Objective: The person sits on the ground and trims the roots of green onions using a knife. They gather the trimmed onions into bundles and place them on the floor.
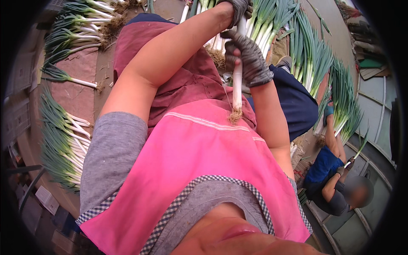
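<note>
I hold one thick white-stemmed green onion [237, 86], its stringy roots [236, 115] pointing back at my pink apron [204, 149]. My left hand [237, 11], in a dark grey knit glove, grips the stem farther up, near the picture's top edge. Closer to the roots, my right hand [250, 59] is closed around the same stem; bare fingertips show through its grey glove. The onion's leafy end is hidden past my left hand. Behind the hands lie more green onions [264, 32], with a rooty bunch end [216, 55] beside my right hand.
To the left, rows of green onions [76, 35] and another pile [67, 146] lie along a reddish cloth [73, 102]. Long bunches [310, 54] line the right side. A seated co-worker [328, 185] there holds an onion. Crates [19, 73] stand at far left.
</note>
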Action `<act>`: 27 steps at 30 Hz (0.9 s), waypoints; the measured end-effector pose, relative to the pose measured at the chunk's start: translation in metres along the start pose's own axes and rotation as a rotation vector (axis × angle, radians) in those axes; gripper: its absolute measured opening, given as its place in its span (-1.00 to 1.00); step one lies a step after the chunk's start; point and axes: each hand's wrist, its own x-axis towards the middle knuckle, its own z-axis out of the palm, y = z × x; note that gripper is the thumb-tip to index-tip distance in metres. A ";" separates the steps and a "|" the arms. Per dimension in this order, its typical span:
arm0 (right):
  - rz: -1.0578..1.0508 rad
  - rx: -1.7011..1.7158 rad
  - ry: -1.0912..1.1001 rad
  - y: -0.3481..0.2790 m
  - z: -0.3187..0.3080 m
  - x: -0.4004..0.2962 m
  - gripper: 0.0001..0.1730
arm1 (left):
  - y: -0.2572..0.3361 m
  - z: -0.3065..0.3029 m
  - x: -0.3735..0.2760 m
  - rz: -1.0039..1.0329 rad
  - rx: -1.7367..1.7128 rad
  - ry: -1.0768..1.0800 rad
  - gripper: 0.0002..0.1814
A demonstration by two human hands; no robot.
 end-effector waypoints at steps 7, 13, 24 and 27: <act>0.047 -0.167 -0.057 0.040 -0.041 -0.039 -0.70 | 0.031 0.001 -0.005 0.332 -0.182 0.014 -0.81; 0.067 -0.460 0.026 0.028 -0.029 -0.065 -0.64 | 0.035 -0.039 0.028 0.213 -0.340 -0.210 -0.81; -0.633 -1.036 0.495 0.066 -0.051 -0.045 -0.53 | 0.040 -0.064 0.053 0.373 -0.203 0.275 -0.83; -0.428 -0.542 0.391 0.061 -0.055 -0.047 -0.56 | 0.037 -0.068 0.054 0.367 -0.252 0.275 -0.81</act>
